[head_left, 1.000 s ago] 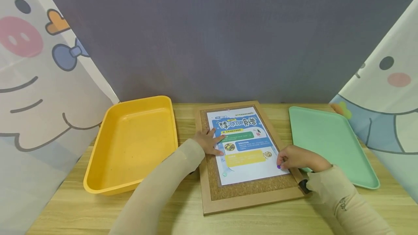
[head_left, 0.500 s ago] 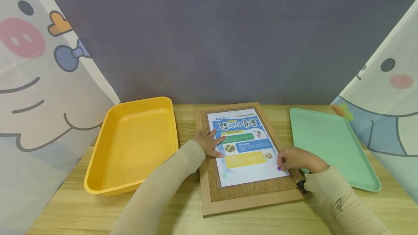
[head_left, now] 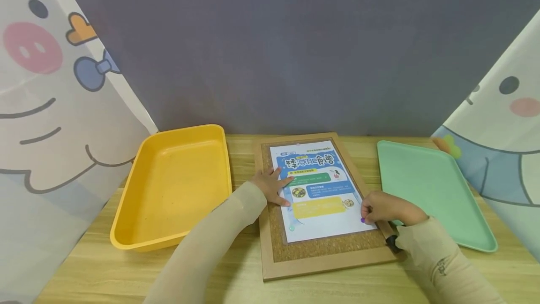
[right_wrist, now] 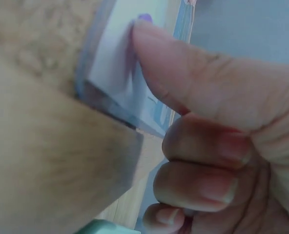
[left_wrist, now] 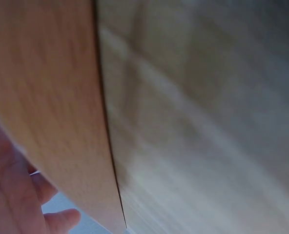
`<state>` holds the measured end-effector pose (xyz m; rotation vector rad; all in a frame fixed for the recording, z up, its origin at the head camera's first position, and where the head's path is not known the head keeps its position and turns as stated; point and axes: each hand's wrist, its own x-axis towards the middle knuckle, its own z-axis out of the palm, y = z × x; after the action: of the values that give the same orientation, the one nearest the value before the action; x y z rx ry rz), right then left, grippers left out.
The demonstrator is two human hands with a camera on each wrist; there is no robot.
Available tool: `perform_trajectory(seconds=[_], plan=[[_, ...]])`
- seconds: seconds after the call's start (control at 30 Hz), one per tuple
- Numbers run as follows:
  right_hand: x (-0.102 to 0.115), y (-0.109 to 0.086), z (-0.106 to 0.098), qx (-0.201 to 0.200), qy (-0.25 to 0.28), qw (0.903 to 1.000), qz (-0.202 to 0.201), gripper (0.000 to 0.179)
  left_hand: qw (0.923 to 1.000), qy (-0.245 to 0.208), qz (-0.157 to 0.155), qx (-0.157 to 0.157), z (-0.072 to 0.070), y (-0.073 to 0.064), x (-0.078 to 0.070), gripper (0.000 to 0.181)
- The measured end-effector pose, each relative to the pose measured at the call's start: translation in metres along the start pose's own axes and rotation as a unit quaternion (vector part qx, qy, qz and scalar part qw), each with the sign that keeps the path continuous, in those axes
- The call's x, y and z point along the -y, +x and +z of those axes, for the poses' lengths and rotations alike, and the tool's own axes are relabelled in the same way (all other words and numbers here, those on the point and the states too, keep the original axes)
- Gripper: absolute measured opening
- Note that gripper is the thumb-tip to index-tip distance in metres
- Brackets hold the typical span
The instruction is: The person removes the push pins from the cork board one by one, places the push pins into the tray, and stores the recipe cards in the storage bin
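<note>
A printed poster with blue, green and yellow panels lies on a wood-framed corkboard. My left hand rests with spread fingers on the poster's left edge; the left wrist view shows its fingers past the wooden frame. At the poster's lower right corner, my right hand pinches a small purple pushpin against the paper. In the right wrist view the thumb partly hides the pushpin, and the other fingers are curled. A pale green round pin sits at the lower left corner.
A yellow tray stands left of the board, and a mint green tray lies to the right, partly behind the right forearm. Everything rests on a wooden table. A grey wall closes off the back.
The head view has shifted slightly, so the scene sits a little further right. Both hands keep their places on the poster, the right one still pinching the purple pushpin.
</note>
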<state>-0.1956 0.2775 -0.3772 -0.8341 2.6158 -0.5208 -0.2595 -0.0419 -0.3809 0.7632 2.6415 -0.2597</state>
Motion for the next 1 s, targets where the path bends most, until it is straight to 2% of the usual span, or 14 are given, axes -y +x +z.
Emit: perform_trajectory(seconds=[0.13,0.37,0.8,0.93,1.0], plan=[[0.0001,0.0001,-0.0003,-0.002,0.005,1.0,-0.005,0.018,1.0,-0.002,0.0,0.0,-0.0017,-0.0002,0.0002,0.088],[0.0004,0.0034,0.0005,0.008,0.009,0.9998,0.018,0.018,1.0,-0.008,-0.005,-0.001,-0.0027,-0.0007,0.0006,0.089],[0.0037,0.0028,0.0012,0.017,-0.005,0.9993,0.032,0.022,0.9999,-0.009,-0.007,0.004,-0.0033,-0.003,-0.0015,0.088],[0.0012,0.0029,0.0012,0.022,0.007,0.9994,0.026,0.022,0.9998,-0.013,-0.011,0.006,-0.0029,-0.0039,-0.0016,0.088],[-0.0027,0.0032,0.0011,0.027,0.031,0.999,0.019,0.021,0.9998,-0.014,-0.011,0.006,-0.0027,-0.0041,-0.0018,0.088]])
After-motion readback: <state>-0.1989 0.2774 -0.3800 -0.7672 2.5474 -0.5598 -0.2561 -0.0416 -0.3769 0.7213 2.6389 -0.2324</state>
